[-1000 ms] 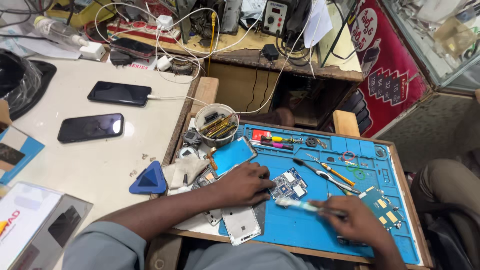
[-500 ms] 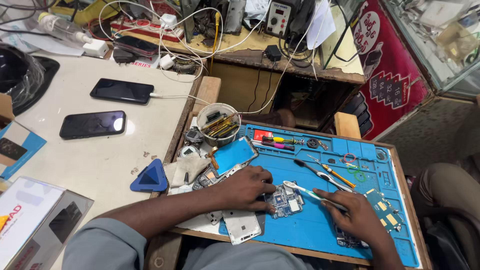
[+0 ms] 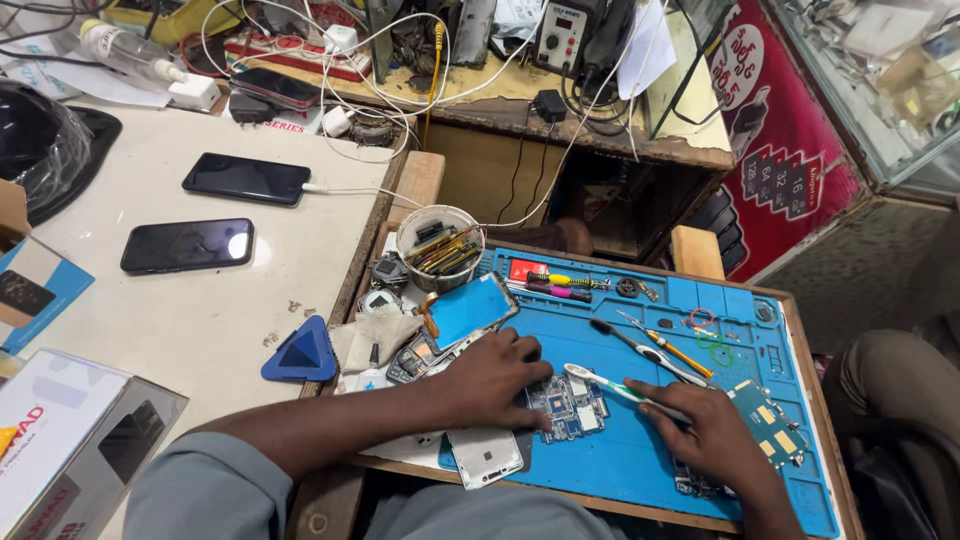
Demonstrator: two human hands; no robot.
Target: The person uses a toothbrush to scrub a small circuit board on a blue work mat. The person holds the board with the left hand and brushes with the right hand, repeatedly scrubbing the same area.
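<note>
The small circuit board (image 3: 568, 405) lies flat on the blue mat (image 3: 640, 470) — the left hand (image 3: 497, 375) presses it down with spread fingers. The right hand (image 3: 712, 435), beside the board, grips a toothbrush (image 3: 610, 384). The board looks thin and easy to break — best held by its edges.
</note>
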